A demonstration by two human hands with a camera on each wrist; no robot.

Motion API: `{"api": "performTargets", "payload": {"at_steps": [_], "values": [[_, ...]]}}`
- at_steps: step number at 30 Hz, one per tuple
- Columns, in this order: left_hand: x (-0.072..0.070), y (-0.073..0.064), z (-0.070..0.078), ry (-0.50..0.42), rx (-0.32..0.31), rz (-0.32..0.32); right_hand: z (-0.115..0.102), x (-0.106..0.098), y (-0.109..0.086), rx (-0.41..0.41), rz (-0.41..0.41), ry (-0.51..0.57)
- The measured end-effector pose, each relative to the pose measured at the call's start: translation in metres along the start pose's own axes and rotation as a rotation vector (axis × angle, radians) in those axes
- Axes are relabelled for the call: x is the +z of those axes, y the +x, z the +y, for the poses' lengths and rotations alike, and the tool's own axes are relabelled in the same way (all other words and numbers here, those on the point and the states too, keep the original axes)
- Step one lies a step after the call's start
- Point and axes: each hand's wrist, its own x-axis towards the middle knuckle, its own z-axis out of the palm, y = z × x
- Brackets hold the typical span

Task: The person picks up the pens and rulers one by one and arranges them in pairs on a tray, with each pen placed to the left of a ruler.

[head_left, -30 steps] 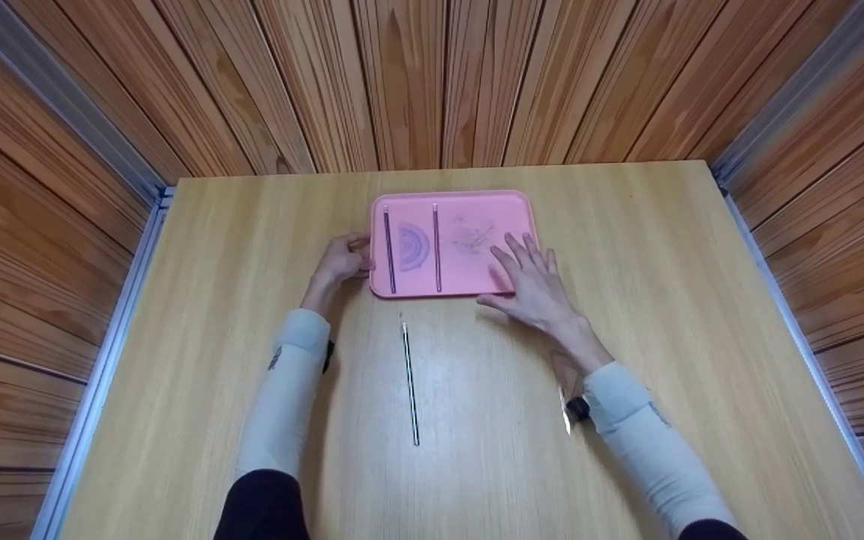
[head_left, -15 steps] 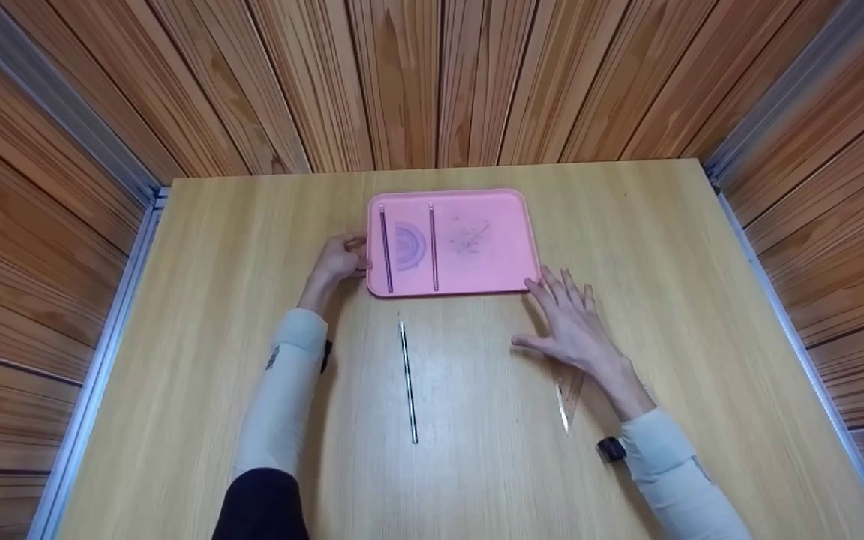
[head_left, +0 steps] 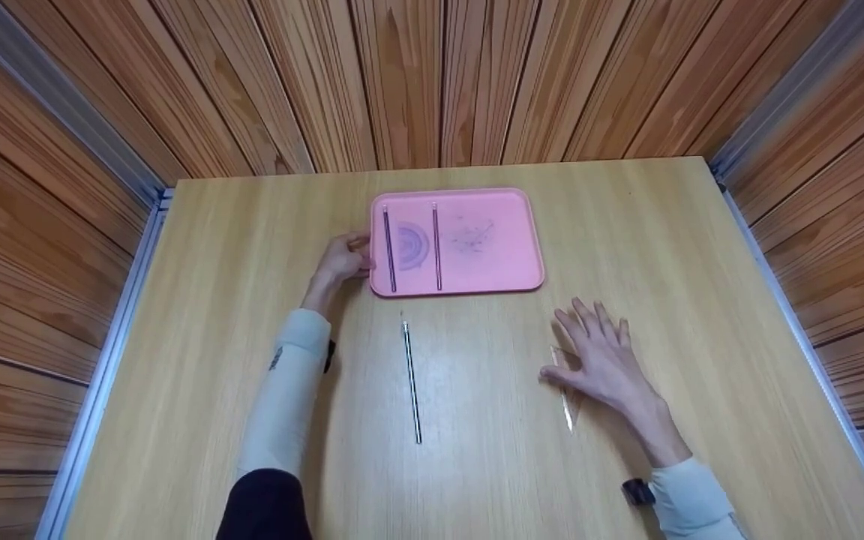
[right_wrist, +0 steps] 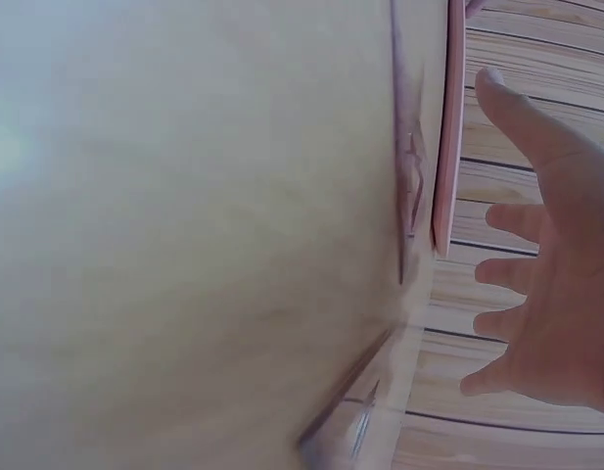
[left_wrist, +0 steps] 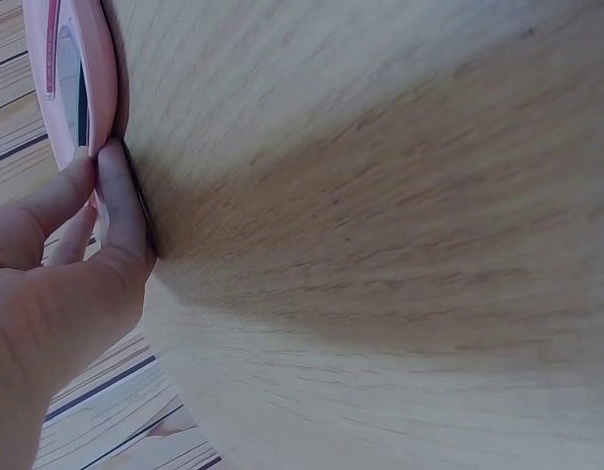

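Note:
My left hand (head_left: 343, 259) pinches the left rim of a pink tray (head_left: 492, 277). In the left wrist view, the thumb is on the inner side of the tray edge (left_wrist: 104, 73) and the fingers are on the outer side. Inside the tray lie two dark pencils, one at the left (head_left: 389, 251) and another (head_left: 436, 247) nearer the middle. A purple-tinted protractor (head_left: 413, 246) is between them. My right hand (head_left: 608, 367) is spread with nothing in it, over a clear set square (head_left: 568, 409) that it partly covers. The right wrist view shows its straight fingers (right_wrist: 517, 276).
A green striped pencil (head_left: 412, 386) lies on the wooden table (head_left: 492, 465) in front of the tray. Dark marks (head_left: 473, 236) show on the tray's right half. Wood-panelled walls (head_left: 402, 82) stand behind and at both sides of the table.
My right hand has left the tray's lower right area and moved back and to the right, over the set square. The left hand stays at the tray's left rim.

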Motion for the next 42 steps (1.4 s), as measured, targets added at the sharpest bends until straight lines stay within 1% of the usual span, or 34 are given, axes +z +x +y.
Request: {"api": "performTargets", "payload": {"at_steps": [3,7,12,16,19,24,27,31,34,36,38,42], "values": [[-0.001,0.001,0.000,0.000,0.005,0.003,0.000,0.001,-0.010,0.011,0.002,0.002],[-0.001,0.002,-0.001,0.012,0.013,0.007,-0.003,0.004,-0.022,0.002,0.018,0.006],[0.000,0.001,-0.004,0.008,-0.010,0.017,-0.009,0.010,-0.032,-0.024,0.014,0.001],[0.001,0.000,-0.004,0.005,-0.031,0.020,-0.013,0.012,-0.036,-0.011,-0.005,0.004],[0.001,-0.001,-0.003,0.006,-0.033,0.014,-0.017,0.011,-0.037,0.004,-0.024,0.013],[0.000,0.000,-0.002,-0.006,-0.012,0.009,-0.026,0.006,-0.036,0.013,-0.055,0.031],[0.000,0.001,-0.002,-0.007,-0.003,0.011,-0.030,0.004,-0.033,0.051,-0.078,0.048],[0.000,0.001,-0.002,-0.005,-0.008,0.014,-0.034,0.004,-0.029,0.113,-0.106,0.073],[-0.001,0.001,-0.002,-0.004,0.009,0.010,-0.033,0.004,-0.027,0.129,-0.123,0.083],[-0.002,0.001,-0.002,-0.004,0.020,0.006,-0.031,0.002,-0.025,0.132,-0.126,0.093],[-0.002,0.001,-0.001,-0.005,0.018,0.003,-0.030,0.001,-0.026,0.136,-0.118,0.105],[-0.001,0.001,0.001,-0.004,-0.020,-0.005,-0.028,0.000,-0.032,0.164,-0.077,0.111]]}}
